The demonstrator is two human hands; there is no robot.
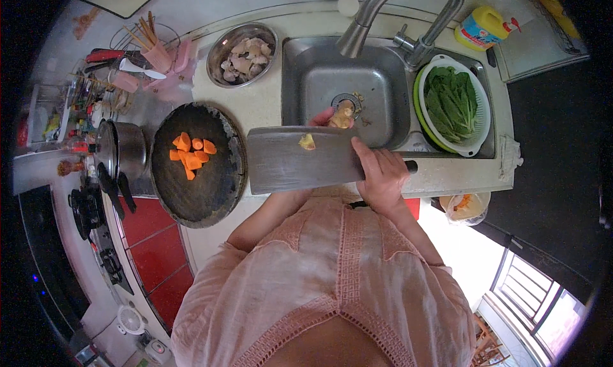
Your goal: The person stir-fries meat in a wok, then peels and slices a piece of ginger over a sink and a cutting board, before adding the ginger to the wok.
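Observation:
My right hand (383, 173) grips the handle end of a broad cleaver (304, 168), its wide blade lying flat to the view across the sink's front edge. A small yellowish peel (307, 141) clings to the blade. Behind the blade, my left hand (322, 117) shows only its fingers, closed around a piece of ginger root (342, 115) above the sink drain. Most of that hand is hidden by the blade. Small scraps (366, 122) lie in the steel sink (311, 87). Left of the cleaver, chunks of carrot (193, 160) rest on a dark round chopping board (210, 194).
A steel bowl of raw meat pieces (246, 60) stands behind the board. Leafy greens (450, 103) fill a white colander (484, 123) at the sink's right. A curved faucet (361, 24) arches above the basin. A lidded pot (129, 149) and a bagged waste container (464, 209) flank the counter.

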